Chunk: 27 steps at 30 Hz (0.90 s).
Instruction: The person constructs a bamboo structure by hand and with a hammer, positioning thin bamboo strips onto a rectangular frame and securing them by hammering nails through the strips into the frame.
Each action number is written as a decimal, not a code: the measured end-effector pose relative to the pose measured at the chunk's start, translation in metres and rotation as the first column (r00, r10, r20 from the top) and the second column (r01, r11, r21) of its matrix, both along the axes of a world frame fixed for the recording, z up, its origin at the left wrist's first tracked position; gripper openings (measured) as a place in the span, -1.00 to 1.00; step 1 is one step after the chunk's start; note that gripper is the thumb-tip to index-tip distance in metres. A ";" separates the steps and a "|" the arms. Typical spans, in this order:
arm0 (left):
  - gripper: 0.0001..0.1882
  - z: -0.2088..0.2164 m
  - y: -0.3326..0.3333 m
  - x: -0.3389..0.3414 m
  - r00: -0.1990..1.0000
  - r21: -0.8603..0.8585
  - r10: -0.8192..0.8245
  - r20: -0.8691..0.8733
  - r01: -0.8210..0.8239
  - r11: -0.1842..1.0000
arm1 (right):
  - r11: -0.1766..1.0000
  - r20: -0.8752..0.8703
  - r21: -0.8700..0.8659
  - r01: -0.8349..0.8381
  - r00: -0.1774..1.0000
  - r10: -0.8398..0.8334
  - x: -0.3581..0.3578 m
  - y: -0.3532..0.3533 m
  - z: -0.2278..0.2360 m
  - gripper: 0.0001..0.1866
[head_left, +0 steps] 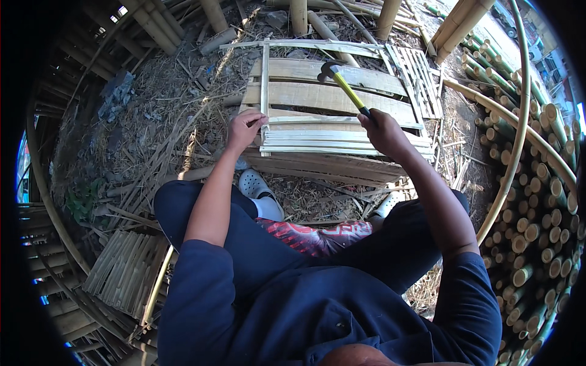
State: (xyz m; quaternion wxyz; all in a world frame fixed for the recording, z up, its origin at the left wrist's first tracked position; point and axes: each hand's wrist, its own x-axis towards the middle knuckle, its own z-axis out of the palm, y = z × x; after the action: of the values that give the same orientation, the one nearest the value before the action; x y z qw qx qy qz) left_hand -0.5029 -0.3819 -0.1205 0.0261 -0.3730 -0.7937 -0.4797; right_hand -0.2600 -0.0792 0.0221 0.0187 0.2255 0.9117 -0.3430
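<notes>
My right hand [384, 132] grips a claw hammer [349, 91] by the dark end of its yellow handle. The hammer's head is raised over the wooden slats, away from me. At the left edge of the work, my left hand [246, 130] is closed in a pinch where pale bamboo strips cross; what the fingertips hold is too small to make out. The frame of thin bamboo strips [265, 73] lies on a low bench of wooden planks [342, 95]. Several strips [342, 143] run side by side along its near edge, and a lattice of short strips [421, 79] is at its right.
Cut bamboo poles [525, 244] are stacked at the right, beside a long curved pole [524, 110]. A bundle of split bamboo [122, 268] lies at lower left. Upright bamboo posts [299, 17] stand behind the bench. Dry scraps litter the ground [165, 104].
</notes>
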 end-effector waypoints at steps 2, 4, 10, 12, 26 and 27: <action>-0.79 0.002 -0.007 0.004 1.000 -0.007 0.022 -0.005 -0.022 1.000 | 0.988 0.055 -0.147 -0.043 0.997 0.052 -0.008 -0.032 0.000 -0.48; -0.81 0.001 -0.004 0.003 1.000 0.001 0.010 -0.021 -0.010 1.000 | 0.989 0.045 -0.081 -0.128 0.990 0.132 -0.015 -0.045 -0.018 -0.46; -0.82 -0.003 -0.005 -0.004 0.999 0.032 -0.036 -0.026 0.037 0.999 | 0.970 0.018 -0.079 -0.228 0.973 0.230 -0.036 -0.076 -0.033 -0.47; -0.81 -0.005 -0.006 -0.002 0.999 0.034 -0.030 -0.020 0.031 0.999 | 0.965 -0.019 -0.044 -0.260 0.966 0.259 -0.038 -0.081 -0.039 -0.48; -0.83 -0.003 -0.004 -0.003 0.999 0.026 -0.042 0.002 0.042 0.999 | 0.965 -0.192 0.020 -0.260 0.947 0.259 -0.053 -0.083 -0.047 -0.54; -0.84 0.000 -0.003 -0.001 1.000 -0.001 -0.025 0.016 0.025 1.000 | 0.955 -0.134 0.054 -0.290 0.946 0.295 -0.053 -0.081 -0.050 -0.56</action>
State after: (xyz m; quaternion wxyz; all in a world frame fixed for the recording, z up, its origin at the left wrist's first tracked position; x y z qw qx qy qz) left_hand -0.5043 -0.3846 -0.1209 0.0135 -0.3790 -0.7895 -0.4826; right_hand -0.3126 -0.1607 -0.0275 0.0014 0.0635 0.9397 -0.3360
